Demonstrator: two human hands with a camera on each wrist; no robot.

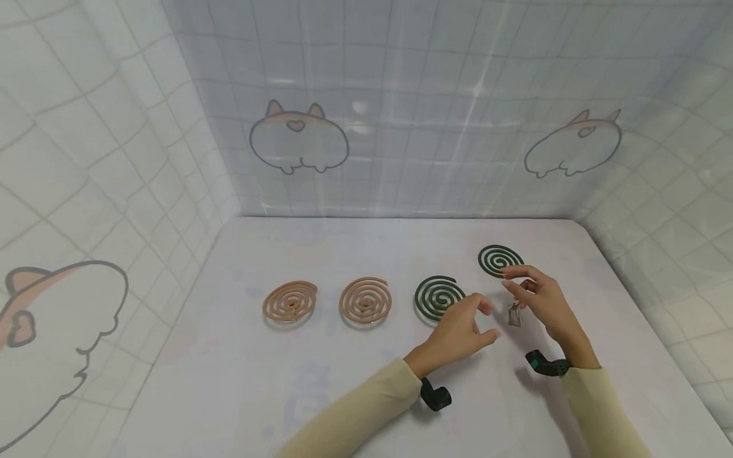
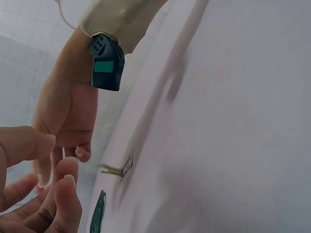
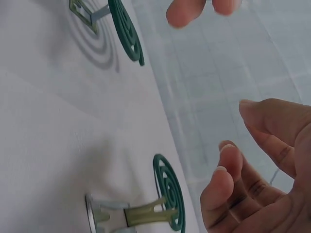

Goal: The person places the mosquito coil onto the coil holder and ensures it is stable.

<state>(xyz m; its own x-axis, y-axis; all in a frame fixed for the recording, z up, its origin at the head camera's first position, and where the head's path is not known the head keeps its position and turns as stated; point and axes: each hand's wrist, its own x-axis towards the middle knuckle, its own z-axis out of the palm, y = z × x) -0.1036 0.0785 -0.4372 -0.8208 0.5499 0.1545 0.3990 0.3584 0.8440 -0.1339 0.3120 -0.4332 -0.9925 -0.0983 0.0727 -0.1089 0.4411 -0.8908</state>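
Note:
My left hand (image 1: 458, 327) hovers over the table with fingers and thumb loosely bent and nothing between them. To its right, my right hand (image 1: 544, 305) hangs in the air, also holding nothing, thumb and fingertips apart in the right wrist view. A small metal mosquito coil stand (image 1: 514, 316) stands on the table between the hands, its upright tab (image 3: 150, 213) pointing up. Behind it lies a dark green mosquito coil (image 1: 492, 254), partly covered by my right fingertips in the head view. A second green coil (image 1: 429, 296), raised on a metal stand (image 3: 85, 14), is beside my left hand.
Two brown mosquito coils, one at far left (image 1: 290, 302) and one nearer the middle (image 1: 365, 301), sit in a row with the raised green coil. Tile-patterned walls (image 1: 401, 95) enclose the white table (image 1: 246, 381) at the back and sides.

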